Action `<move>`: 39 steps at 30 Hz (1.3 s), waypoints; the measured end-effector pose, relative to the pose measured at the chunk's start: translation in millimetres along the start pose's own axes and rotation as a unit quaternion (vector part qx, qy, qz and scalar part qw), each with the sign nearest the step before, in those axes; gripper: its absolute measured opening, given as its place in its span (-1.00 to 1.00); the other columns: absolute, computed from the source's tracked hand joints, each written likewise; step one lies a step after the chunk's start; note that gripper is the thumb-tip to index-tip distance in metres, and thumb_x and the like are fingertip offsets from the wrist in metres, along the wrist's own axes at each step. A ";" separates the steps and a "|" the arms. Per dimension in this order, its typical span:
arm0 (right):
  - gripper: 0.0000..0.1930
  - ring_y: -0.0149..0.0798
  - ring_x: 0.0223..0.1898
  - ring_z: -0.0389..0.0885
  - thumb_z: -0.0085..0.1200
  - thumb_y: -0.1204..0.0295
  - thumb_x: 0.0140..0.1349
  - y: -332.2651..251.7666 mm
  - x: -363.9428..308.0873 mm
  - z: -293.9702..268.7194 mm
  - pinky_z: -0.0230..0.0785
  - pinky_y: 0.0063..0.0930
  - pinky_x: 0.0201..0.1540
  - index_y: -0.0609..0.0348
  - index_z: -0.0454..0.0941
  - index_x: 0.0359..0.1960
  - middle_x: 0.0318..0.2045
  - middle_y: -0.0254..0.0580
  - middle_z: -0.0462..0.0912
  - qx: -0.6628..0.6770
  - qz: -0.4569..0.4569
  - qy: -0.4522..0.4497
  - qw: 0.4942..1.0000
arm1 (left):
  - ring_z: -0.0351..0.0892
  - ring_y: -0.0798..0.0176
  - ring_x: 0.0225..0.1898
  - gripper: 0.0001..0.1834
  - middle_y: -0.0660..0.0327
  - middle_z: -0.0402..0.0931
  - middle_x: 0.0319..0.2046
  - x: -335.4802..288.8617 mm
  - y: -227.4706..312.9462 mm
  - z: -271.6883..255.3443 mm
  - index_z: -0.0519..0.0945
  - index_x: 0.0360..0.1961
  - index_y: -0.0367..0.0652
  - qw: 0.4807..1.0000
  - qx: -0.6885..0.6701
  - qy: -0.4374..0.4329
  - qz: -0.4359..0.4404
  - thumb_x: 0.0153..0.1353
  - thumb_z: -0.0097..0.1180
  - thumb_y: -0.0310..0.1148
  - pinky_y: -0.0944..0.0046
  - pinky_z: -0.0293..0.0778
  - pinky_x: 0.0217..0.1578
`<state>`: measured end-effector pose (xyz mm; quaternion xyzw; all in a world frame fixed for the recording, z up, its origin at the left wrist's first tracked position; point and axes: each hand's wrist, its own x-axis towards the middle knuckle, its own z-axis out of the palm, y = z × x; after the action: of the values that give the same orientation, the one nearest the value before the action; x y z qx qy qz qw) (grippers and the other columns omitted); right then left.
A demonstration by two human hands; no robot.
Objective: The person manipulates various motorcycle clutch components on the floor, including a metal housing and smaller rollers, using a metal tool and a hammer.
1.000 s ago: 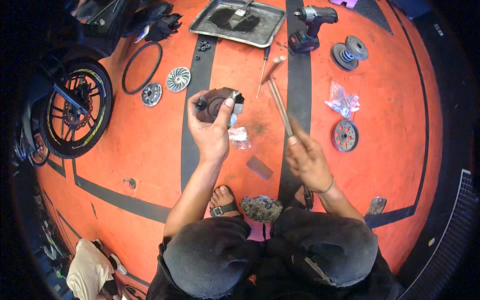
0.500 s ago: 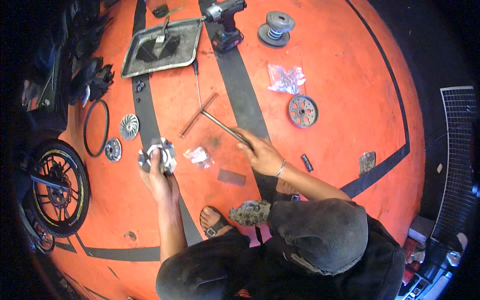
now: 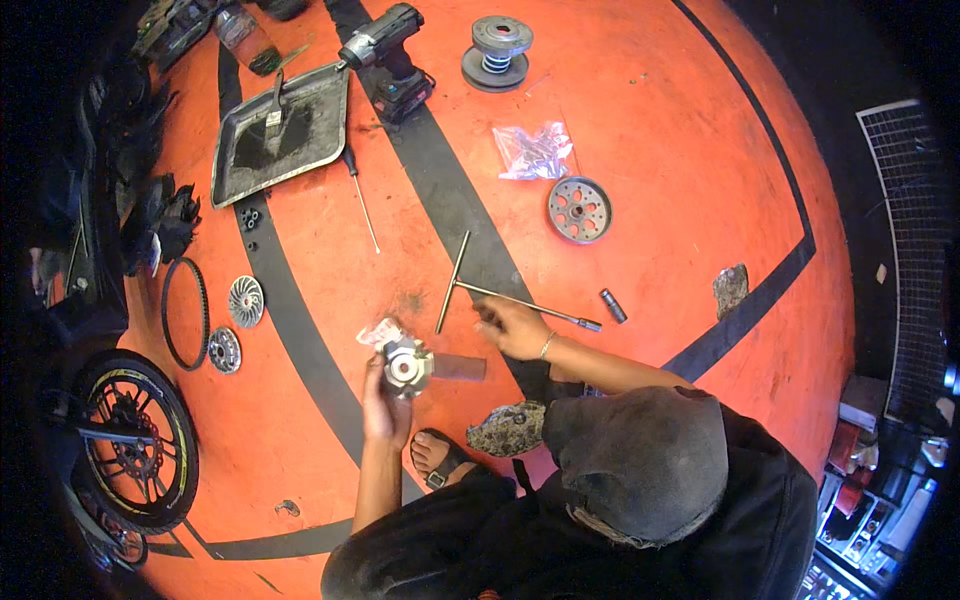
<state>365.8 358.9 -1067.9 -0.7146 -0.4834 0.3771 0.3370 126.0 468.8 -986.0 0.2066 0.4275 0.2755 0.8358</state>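
My left hand (image 3: 384, 414) grips a silver metal variator part (image 3: 406, 369) with a round hub and notched edge, tilted so its central hole faces up. The fingers behind it are mostly hidden. Just below the shaft of a T-handle socket wrench (image 3: 515, 301), my right hand (image 3: 515, 328) hovers with its fingers loosely apart and nothing in them. The wrench lies on the orange floor, its crossbar to the left and its socket end to the right. Partly behind the variator part are a small clear plastic bag (image 3: 378, 332) and a flat brown block (image 3: 461, 368).
Farther off lie a metal tray (image 3: 330, 138) with a brush (image 3: 274, 118), a screwdriver (image 3: 363, 205), an impact driver (image 3: 385, 50), a pulley assembly (image 3: 497, 60), a bagged part (image 3: 535, 151), a clutch bell (image 3: 579, 210) and a black socket (image 3: 612, 306). Leftward are a belt (image 3: 169, 310), fan-bladed disc (image 3: 246, 301) and wheel (image 3: 140, 440).
My right hand has let go of the T-handle wrench, which now lies turned on the floor. My left hand has moved right with the variator part and tilted it. The whole view has shifted.
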 end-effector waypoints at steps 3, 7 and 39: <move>-0.40 -0.22 -0.17 0.67 0.07 -0.01 0.39 -55.4 -2.5 13.0 0.53 -0.28 -0.15 0.23 0.37 0.22 -0.20 -0.08 0.67 0.285 0.113 -0.187 0.933 | 0.56 0.18 0.12 -0.51 0.11 0.57 0.10 -1.7 -15.6 5.2 0.42 0.23 -0.19 0.996 0.011 -0.081 -0.038 0.52 -0.21 -0.05 0.09 0.43 0.16; -0.57 -0.34 -0.34 0.68 0.06 0.18 0.43 -53.4 -6.5 20.8 0.54 -0.47 -0.42 0.23 0.41 0.16 -0.19 -0.12 0.66 0.334 0.117 -0.176 0.919 | 0.41 0.22 0.24 -0.36 0.13 0.42 0.25 0.1 -25.9 -8.7 0.29 0.38 -0.21 0.972 0.176 -0.138 -0.069 0.50 -0.17 0.04 0.18 0.35 0.18; -0.81 0.15 -0.15 0.55 0.16 0.41 0.22 -3.2 26.7 -38.4 0.41 -0.07 -0.02 0.26 0.61 -0.20 -0.27 0.08 0.60 -0.167 -0.051 0.093 0.980 | 0.58 -0.07 0.04 -0.58 -0.13 0.54 0.01 -6.0 -51.2 -77.5 0.53 0.09 -0.29 0.793 0.598 -0.061 0.102 0.27 0.21 -0.30 0.04 0.50 0.06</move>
<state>404.2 380.6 -1052.1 -0.7669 -0.5421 0.2057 0.2751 73.4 434.5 -1054.7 0.7237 0.4321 0.0351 0.5370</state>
